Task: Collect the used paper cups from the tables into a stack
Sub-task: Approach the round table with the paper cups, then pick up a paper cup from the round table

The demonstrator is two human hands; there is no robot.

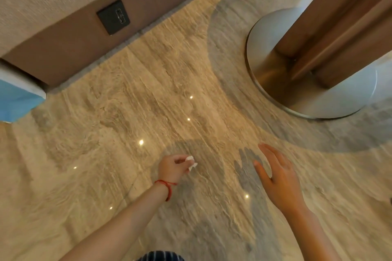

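A single head-worn wide-angle camera looks steeply down at the marble floor (148, 95), tilted, with both forearms entering from the bottom edge close below.

left hand (172, 166) near centre, fingers curled, pinching small crumpled white tissue scrap (191, 162); thin red string bracelet (167, 187) on wrist. right hand (275, 174) to its right, fingers straight, spread, holding nothing
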